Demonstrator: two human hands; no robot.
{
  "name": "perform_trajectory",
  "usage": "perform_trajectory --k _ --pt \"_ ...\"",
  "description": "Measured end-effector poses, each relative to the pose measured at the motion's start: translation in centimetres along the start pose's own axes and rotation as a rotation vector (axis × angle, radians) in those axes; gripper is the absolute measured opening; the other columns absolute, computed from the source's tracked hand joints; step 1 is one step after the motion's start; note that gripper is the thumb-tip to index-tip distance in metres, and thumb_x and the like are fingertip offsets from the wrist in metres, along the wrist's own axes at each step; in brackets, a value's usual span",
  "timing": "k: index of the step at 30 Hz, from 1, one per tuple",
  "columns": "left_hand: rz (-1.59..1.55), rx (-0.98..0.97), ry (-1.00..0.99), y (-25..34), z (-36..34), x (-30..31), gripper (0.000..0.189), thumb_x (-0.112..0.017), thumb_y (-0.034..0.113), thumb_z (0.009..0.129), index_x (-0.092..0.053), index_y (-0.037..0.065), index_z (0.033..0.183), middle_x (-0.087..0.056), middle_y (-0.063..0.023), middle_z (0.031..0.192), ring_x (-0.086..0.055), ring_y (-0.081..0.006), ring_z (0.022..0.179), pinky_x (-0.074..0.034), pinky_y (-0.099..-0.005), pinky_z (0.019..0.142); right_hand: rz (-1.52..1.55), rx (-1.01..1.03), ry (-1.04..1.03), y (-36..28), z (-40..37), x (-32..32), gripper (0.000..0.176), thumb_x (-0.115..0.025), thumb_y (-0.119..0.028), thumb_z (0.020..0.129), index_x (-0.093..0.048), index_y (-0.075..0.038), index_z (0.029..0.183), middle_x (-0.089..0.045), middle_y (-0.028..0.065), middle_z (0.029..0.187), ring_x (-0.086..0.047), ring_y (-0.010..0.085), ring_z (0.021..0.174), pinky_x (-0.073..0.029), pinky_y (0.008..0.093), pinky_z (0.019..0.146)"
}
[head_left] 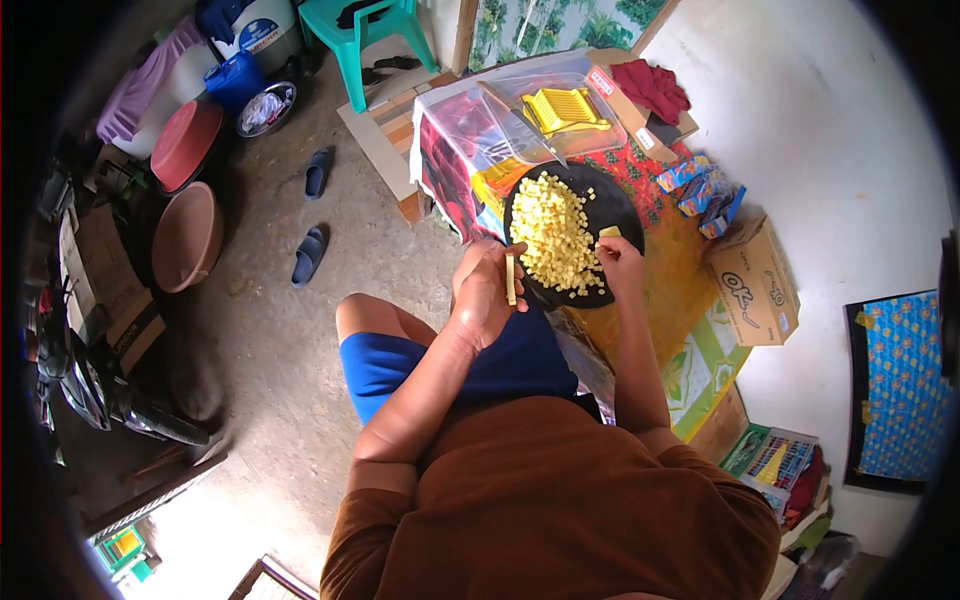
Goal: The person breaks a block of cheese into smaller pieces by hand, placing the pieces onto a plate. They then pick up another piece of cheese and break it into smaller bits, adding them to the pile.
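A round black tray lies on the patterned table and carries a heap of small yellow cubes. My left hand is at the tray's near left rim, its fingers closed on a pale yellow stick held upright. My right hand rests on the tray's right side and pinches a small yellow piece at its fingertips.
A clear plastic box with a yellow slicer grid stands behind the tray. A cardboard box and snack packets sit to the right. Basins, slippers and a green chair stand on the floor at left.
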State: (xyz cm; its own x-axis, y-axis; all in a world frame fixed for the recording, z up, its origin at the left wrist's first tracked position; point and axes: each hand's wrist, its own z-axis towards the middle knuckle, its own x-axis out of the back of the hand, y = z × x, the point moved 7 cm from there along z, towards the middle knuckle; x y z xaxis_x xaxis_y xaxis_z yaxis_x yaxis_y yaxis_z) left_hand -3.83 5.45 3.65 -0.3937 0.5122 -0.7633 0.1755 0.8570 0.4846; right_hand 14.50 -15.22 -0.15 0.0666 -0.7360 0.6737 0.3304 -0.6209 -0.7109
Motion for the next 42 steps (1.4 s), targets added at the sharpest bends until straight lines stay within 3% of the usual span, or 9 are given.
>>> perform_trajectory --k 3,7,9,11,12,15,24,30,42 --pt "0.006 -0.011 -0.069 -0.2 0.6 0.5 0.039 -0.032 0.038 0.100 -0.051 0.009 0.117 -0.051 -0.0008 0.089 -0.046 -0.0118 0.072 -0.042 -0.0302 0.060 0.011 -0.011 0.010 -0.7 -0.2 0.3 0.024 -0.068 -0.013 0.079 -0.068 -0.005 0.101 -0.069 0.0090 0.085 -0.066 0.0176 0.071 -0.051 0.0287 0.068" --pt "0.038 -0.045 -0.052 0.1 0.2 -0.3 0.057 -0.035 0.054 0.096 -0.051 0.006 0.123 -0.044 0.0033 0.085 -0.044 -0.0104 0.076 -0.041 -0.0300 0.065 0.144 -0.009 0.013 -3.9 -1.2 0.5 0.023 -0.068 -0.013 0.082 -0.067 -0.004 0.103 -0.069 0.0052 0.087 -0.064 0.0121 0.074 -0.050 0.0262 0.068" --pt "0.010 -0.032 -0.060 -0.1 0.0 -0.4 0.060 -0.034 0.056 0.096 -0.051 0.006 0.122 -0.046 0.0026 0.088 -0.044 -0.0111 0.078 -0.041 -0.0303 0.068 0.409 -0.067 -0.170 -6.5 -2.3 -1.0 0.022 -0.067 -0.011 0.085 -0.065 -0.003 0.105 -0.068 0.0041 0.088 -0.063 0.0094 0.076 -0.049 0.0244 0.070" --pt "0.006 -0.052 -0.007 -0.1 0.2 0.1 0.046 -0.031 0.051 0.098 -0.048 0.011 0.115 -0.052 -0.0031 0.104 -0.049 -0.0136 0.086 -0.042 -0.0324 0.066 0.739 -0.107 -0.415 -11.2 -4.3 -2.1 0.022 -0.064 -0.008 0.089 -0.061 0.000 0.109 -0.066 0.0039 0.091 -0.061 0.0065 0.080 -0.049 0.0215 0.073" --pt "0.006 -0.060 0.016 -0.2 0.3 0.2 0.040 -0.029 0.048 0.100 -0.046 0.014 0.111 -0.055 -0.0060 0.112 -0.052 -0.0148 0.090 -0.042 -0.0335 0.065 0.724 -0.132 -0.520 -13.6 -5.4 -2.2 0.026 -0.064 -0.005 0.088 -0.058 0.001 0.112 -0.065 0.0044 0.090 -0.061 0.0067 0.081 -0.049 0.0207 0.075" --pt "0.045 -0.029 -0.089 0.3 -0.5 -1.4 0.060 -0.031 0.056 0.096 -0.048 0.006 0.124 -0.052 -0.0037 0.111 -0.049 -0.0155 0.095 -0.040 -0.0313 0.078 0.881 -0.109 -0.683 -15.7 -7.2 -4.7 0.028 -0.064 -0.003 0.087 -0.054 0.002 0.113 -0.063 0.0059 0.092 -0.062 0.0098 0.079 -0.052 0.0240 0.070" --pt "0.036 -0.060 -0.209 1.4 -1.3 -1.9 0.036 -0.054 0.026 0.094 -0.047 0.003 0.120 -0.057 -0.0098 0.112 -0.059 -0.0205 0.100 -0.053 -0.0372 0.084 0.957 -0.213 -0.631 -15.9 -6.6 -3.6 0.027 -0.063 -0.004 0.088 -0.055 0.001 0.113 -0.064 0.0063 0.093 -0.061 0.0093 0.079 -0.050 0.0232 0.067" --pt "0.033 -0.096 -0.204 1.8 -1.6 -2.4 0.024 -0.058 0.008 0.091 -0.056 0.001 0.113 -0.062 -0.0099 0.106 -0.065 -0.0201 0.092 -0.058 -0.0337 0.078 0.967 -0.236 -0.634 -15.5 -6.6 -2.9 0.028 -0.064 -0.007 0.087 -0.056 0.000 0.114 -0.065 0.0048 0.092 -0.061 0.0087 0.079 -0.048 0.0222 0.066" --pt "0.143 -0.102 -0.183 0.8 -0.6 -1.1 0.017 -0.060 0.012 0.091 -0.061 0.001 0.104 -0.064 -0.0084 0.097 -0.065 -0.0176 0.087 -0.059 -0.0335 0.070 0.994 -0.212 -0.626 -15.4 -6.3 -2.4 0.034 -0.065 -0.007 0.087 -0.054 0.000 0.118 -0.064 0.0053 0.096 -0.060 0.0086 0.084 -0.048 0.0229 0.070"
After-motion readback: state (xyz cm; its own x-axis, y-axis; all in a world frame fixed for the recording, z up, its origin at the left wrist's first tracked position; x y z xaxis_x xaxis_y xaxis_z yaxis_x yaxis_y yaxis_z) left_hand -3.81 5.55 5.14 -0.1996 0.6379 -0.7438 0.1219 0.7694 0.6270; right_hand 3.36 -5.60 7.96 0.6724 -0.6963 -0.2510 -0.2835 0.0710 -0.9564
